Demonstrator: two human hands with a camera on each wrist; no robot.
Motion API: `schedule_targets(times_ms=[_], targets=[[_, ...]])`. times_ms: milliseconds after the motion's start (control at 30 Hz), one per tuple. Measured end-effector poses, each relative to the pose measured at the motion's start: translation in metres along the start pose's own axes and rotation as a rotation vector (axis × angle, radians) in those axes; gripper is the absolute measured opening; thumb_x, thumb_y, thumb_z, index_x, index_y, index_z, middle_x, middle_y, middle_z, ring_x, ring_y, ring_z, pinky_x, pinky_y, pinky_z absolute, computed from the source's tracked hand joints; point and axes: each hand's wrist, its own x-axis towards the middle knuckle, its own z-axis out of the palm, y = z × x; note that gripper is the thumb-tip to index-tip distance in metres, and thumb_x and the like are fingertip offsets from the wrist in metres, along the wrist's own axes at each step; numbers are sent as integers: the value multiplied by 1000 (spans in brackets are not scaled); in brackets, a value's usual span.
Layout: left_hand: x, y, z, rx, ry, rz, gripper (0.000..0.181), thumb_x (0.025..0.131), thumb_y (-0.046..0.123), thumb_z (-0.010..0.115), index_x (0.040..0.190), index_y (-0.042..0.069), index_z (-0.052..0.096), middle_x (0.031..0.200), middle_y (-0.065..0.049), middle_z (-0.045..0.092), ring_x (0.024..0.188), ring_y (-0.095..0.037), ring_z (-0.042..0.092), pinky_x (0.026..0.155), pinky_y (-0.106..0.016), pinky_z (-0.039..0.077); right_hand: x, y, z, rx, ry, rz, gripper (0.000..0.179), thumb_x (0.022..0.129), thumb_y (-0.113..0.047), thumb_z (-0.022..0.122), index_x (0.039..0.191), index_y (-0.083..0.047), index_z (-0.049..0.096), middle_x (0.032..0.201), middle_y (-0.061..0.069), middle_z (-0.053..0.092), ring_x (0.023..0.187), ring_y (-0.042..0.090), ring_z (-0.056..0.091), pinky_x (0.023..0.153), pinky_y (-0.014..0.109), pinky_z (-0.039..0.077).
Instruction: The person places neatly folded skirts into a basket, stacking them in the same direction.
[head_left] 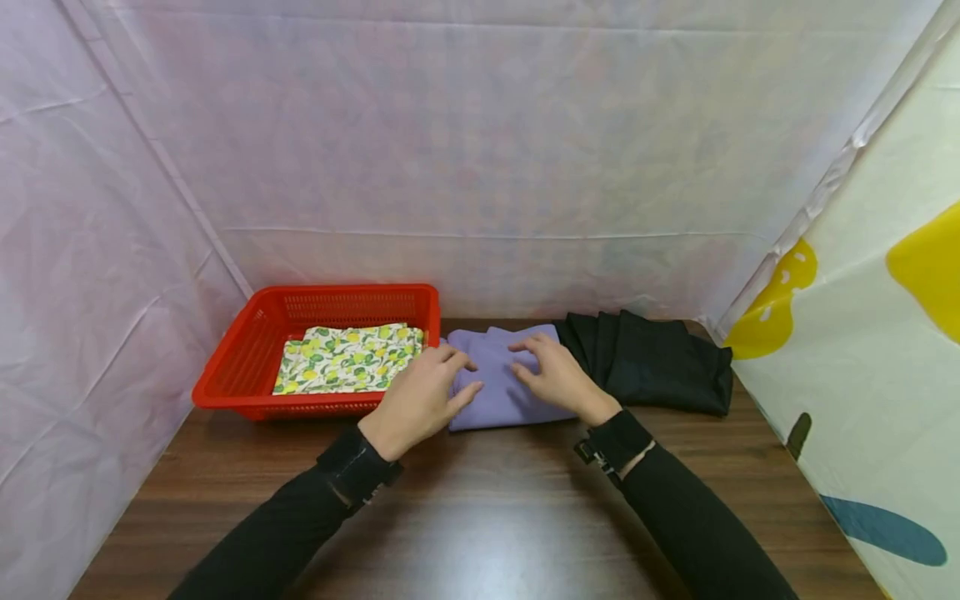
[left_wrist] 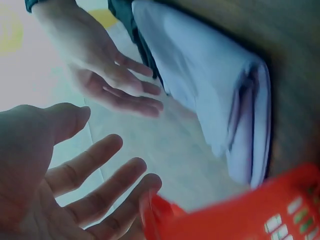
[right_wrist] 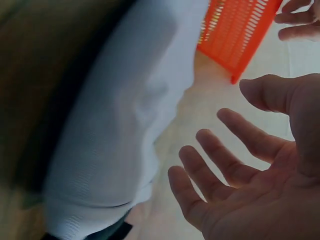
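A folded purple cloth (head_left: 498, 400) lies on the table between a red basket and a folded black cloth (head_left: 660, 362). Above its left side hovers my left hand (head_left: 423, 392), fingers spread and holding nothing, close to the basket's right rim. My right hand (head_left: 555, 375) hangs over the purple cloth's right part, its fingers loosely bent with nothing in them. The left wrist view shows the layered fold edges of the purple cloth (left_wrist: 215, 75), with a gap between it and both hands. In the right wrist view, the fingers (right_wrist: 225, 155) are apart from the cloth (right_wrist: 125, 115).
The red plastic basket (head_left: 247, 358) stands at the back left, holding a folded cloth with a lemon print (head_left: 348, 358). White fabric walls (head_left: 480, 167) enclose the brown wooden table (head_left: 487, 517) at the back and sides.
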Motion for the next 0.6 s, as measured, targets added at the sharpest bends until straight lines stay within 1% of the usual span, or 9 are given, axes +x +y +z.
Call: schedule_targets(times_ms=[67, 133, 233, 300, 400, 433, 467, 500, 600], targets=[[1, 6, 7, -16, -32, 21, 31, 107, 33, 89, 127, 10, 84, 126, -12, 81, 113, -30, 77, 96, -46, 70, -3, 5, 2, -20, -10, 0, 38, 112, -15, 78, 145, 2, 77, 147, 26, 75, 140, 45, 71, 117, 63, 60], [1, 12, 14, -37, -76, 35, 32, 108, 32, 87, 130, 9, 83, 129, -13, 80, 117, -30, 77, 100, -46, 70, -6, 9, 4, -43, -28, 12, 37, 111, -15, 78, 143, 2, 77, 147, 27, 75, 140, 47, 71, 117, 65, 59], [2, 18, 25, -59, -152, 45, 36, 111, 34, 83, 136, 9, 81, 137, -15, 78, 126, -32, 77, 107, -50, 68, -11, 13, 4, -78, -70, 57, 36, 111, -18, 77, 143, -2, 79, 150, 26, 74, 141, 48, 70, 116, 69, 59], [3, 19, 32, -55, -200, 36, 39, 113, 35, 81, 141, 8, 79, 144, -18, 76, 134, -36, 74, 112, -55, 66, -15, 15, 5, -91, -100, 88, 35, 111, -20, 77, 142, -5, 80, 150, 26, 73, 143, 49, 69, 116, 71, 59], [3, 18, 41, -30, -254, 4, 44, 114, 37, 78, 147, 9, 77, 155, -22, 72, 144, -42, 69, 116, -64, 62, -20, 19, 7, -89, -124, 93, 32, 111, -21, 77, 138, -7, 81, 149, 25, 74, 142, 48, 69, 113, 74, 59], [3, 16, 44, -27, -269, -11, 45, 114, 37, 78, 148, 9, 77, 157, -22, 71, 146, -43, 68, 116, -66, 61, -21, 20, 9, -86, -124, 81, 30, 110, -20, 77, 137, -6, 82, 148, 25, 74, 141, 48, 69, 112, 74, 59], [3, 15, 47, -24, -286, -27, 46, 114, 38, 78, 150, 9, 76, 159, -22, 70, 148, -43, 67, 117, -68, 60, -22, 27, 13, -91, -112, 56, 29, 110, -21, 77, 135, -7, 82, 146, 25, 74, 139, 47, 70, 111, 72, 60], [2, 13, 49, -27, -299, -40, 46, 114, 38, 78, 150, 10, 76, 160, -22, 69, 149, -43, 66, 117, -69, 60, -24, 28, 14, -91, -106, 45, 27, 110, -20, 77, 133, -7, 83, 145, 24, 74, 138, 47, 71, 110, 73, 60], [1, 9, 55, -57, -336, -64, 46, 114, 38, 77, 151, 10, 76, 160, -20, 70, 148, -41, 65, 117, -68, 60, -28, 32, 16, -95, -94, 18, 25, 110, -18, 77, 131, -8, 83, 144, 24, 73, 135, 48, 71, 109, 73, 59]])
